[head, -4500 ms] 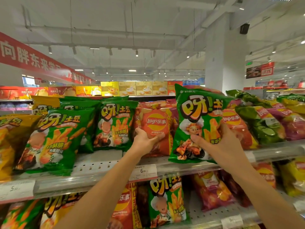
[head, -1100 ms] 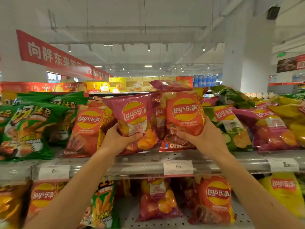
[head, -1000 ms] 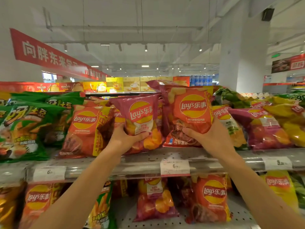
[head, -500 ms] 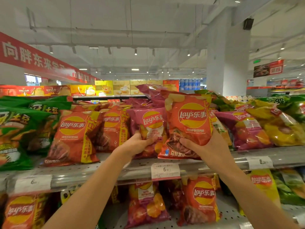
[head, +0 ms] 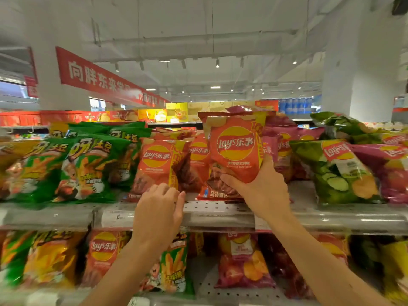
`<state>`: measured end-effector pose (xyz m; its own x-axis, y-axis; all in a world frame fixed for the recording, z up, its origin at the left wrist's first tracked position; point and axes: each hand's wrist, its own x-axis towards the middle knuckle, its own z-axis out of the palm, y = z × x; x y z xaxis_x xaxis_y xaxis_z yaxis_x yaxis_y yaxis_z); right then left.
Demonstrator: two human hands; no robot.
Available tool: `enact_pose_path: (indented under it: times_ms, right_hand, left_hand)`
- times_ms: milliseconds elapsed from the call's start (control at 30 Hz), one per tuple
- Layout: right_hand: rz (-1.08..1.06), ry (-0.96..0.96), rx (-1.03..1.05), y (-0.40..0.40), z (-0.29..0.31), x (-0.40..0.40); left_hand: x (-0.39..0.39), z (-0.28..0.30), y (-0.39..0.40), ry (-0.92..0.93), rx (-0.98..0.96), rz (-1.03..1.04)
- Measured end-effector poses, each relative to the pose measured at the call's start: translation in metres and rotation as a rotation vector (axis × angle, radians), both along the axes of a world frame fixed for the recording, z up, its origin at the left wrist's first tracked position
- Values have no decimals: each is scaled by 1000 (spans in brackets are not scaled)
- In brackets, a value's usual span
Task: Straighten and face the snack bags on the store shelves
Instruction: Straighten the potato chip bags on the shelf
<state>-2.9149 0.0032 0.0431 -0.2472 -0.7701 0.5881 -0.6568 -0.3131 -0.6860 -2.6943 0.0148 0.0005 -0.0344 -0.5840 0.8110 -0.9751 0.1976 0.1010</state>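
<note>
My right hand (head: 262, 191) grips the lower part of a red Lay's bag (head: 234, 151) and holds it upright at the front of the top shelf (head: 216, 208). My left hand (head: 159, 208) hovers at the shelf edge with loosely curled fingers and holds nothing; it sits just below another red Lay's bag (head: 156, 168). More red bags stand behind. Pink Lay's bags (head: 284, 146) lie to the right of the held bag, and green potato-stick bags (head: 88, 168) fill the left.
A green cucumber Lay's bag (head: 340, 171) and a purple bag (head: 395, 171) lean at the right. The lower shelf (head: 220, 294) holds red, pink, green and yellow bags. Price tags (head: 117, 217) line the shelf rail. A white pillar (head: 362, 62) rises at the right.
My left hand has let go of the pink bag and dropped to the shelf edge. My right hand has carried the red bag left, in front of the other red bags.
</note>
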Motion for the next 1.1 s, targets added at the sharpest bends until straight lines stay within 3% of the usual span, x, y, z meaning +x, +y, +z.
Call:
enact_pose_path:
  times_ms: [267, 567, 800, 967, 1100]
  right_hand:
    - [-21, 159, 154, -25, 2, 74]
    - [106, 80, 367, -43, 0, 87]
    - [129, 184, 440, -36, 1, 86]
    - [170, 138, 339, -22, 4, 54]
    - [216, -95, 145, -8, -1, 7]
  left_hand:
    - [24, -20, 13, -37, -55, -11]
    - [27, -27, 9, -49, 3, -39]
    - [24, -29, 11, -16, 28, -50]
    - [27, -25, 6, 79, 53, -88]
    - [14, -15, -1, 269, 34, -99]
